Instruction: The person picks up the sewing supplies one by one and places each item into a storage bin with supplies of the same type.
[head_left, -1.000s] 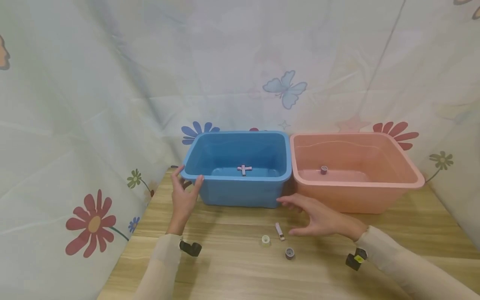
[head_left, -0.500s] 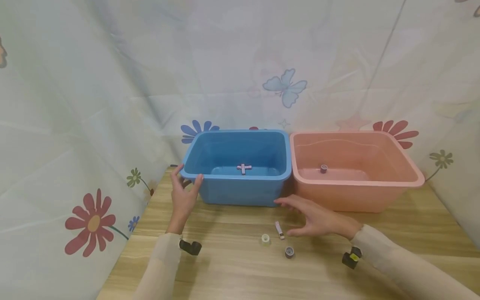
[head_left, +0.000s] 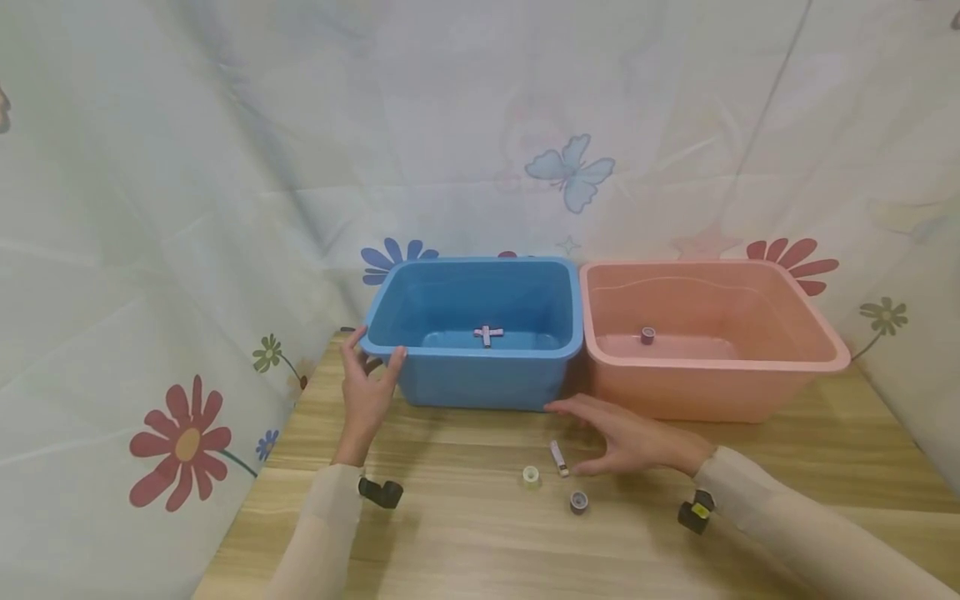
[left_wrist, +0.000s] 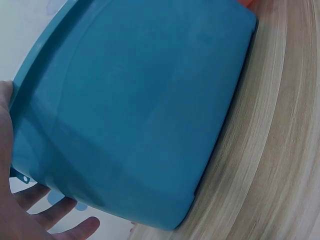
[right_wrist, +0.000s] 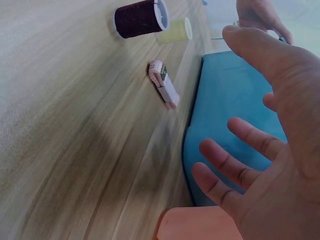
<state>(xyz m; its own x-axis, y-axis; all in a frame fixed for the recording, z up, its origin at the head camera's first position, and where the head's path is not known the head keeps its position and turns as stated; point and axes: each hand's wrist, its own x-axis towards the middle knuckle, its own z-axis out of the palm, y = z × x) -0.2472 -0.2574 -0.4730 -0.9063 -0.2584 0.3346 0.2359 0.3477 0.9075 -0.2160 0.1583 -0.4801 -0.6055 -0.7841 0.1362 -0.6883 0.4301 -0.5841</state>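
My left hand (head_left: pixel 366 408) holds the front left corner of a blue bin (head_left: pixel 480 382), thumb at the front rim and fingers round the side. My right hand (head_left: pixel 626 433) hovers, fingers spread, beside a small folded pink strip with a white band (right_wrist: pixel 164 84), which looks like a folded tape measure. Its thumb is close to the strip in the head view. Near the strip stand a pale yellow thread spool (head_left: pixel 531 475) and a dark purple thread spool (right_wrist: pixel 141 19). Nothing is between the right fingers and thumb.
Inside the blue bin lie folded pink strips (head_left: pixel 487 335), crossed. A pink bin (head_left: pixel 716 392) stands against the blue one on the right, with a dark spool (head_left: pixel 647 335) in it. A printed curtain (head_left: pixel 465 125) hangs behind the wooden table (head_left: pixel 465 533).
My right hand has drifted slightly left, its thumb closer to the folded strip. The left hand keeps its hold on the blue bin; the spools and strip have not moved.
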